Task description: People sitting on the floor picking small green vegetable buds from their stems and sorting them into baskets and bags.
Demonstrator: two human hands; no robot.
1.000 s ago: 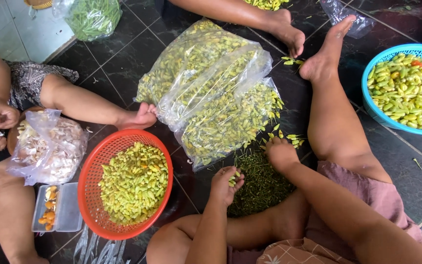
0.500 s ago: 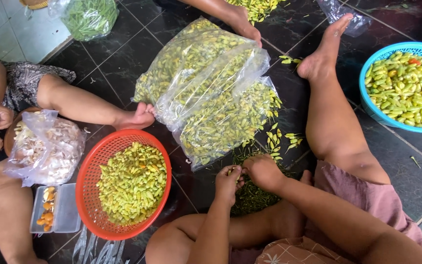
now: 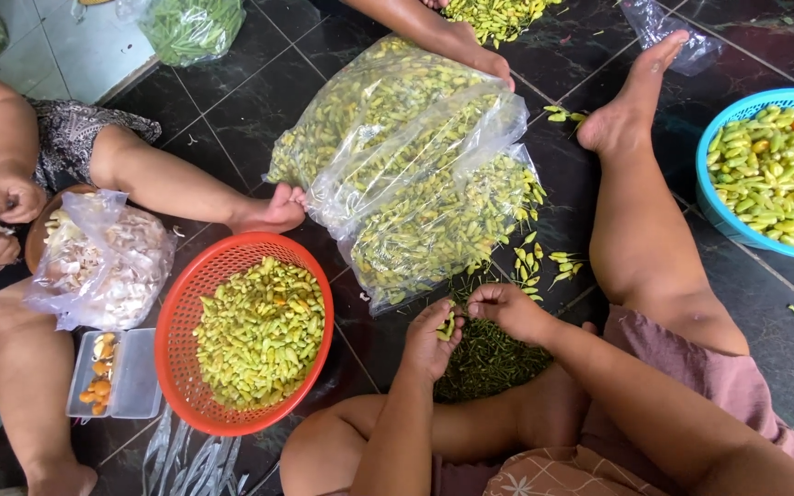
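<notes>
My left hand (image 3: 429, 342) cups a few small yellow-green chilies (image 3: 449, 323) over a dark pile of green stems (image 3: 489, 358) on the floor. My right hand (image 3: 507, 309) is right beside it, fingertips pinching at one of the chilies. A large clear plastic bag of chilies (image 3: 415, 174) lies open just beyond both hands, with loose chilies (image 3: 539, 262) spilled at its mouth. A red basket (image 3: 181, 321) filled with picked chilies sits to the left of my left hand.
A blue basket (image 3: 705, 197) of chilies stands at the right. Another person sits at the left, hands (image 3: 2, 220) working over a bag of pale peelings (image 3: 103, 262); a clear box (image 3: 117, 377) lies nearby. A third person's arm (image 3: 434, 32) reaches in at the top.
My right hand has come back from the spilled chilies near the bag and joined my left hand over the stem pile. The arm at the top has shifted left.
</notes>
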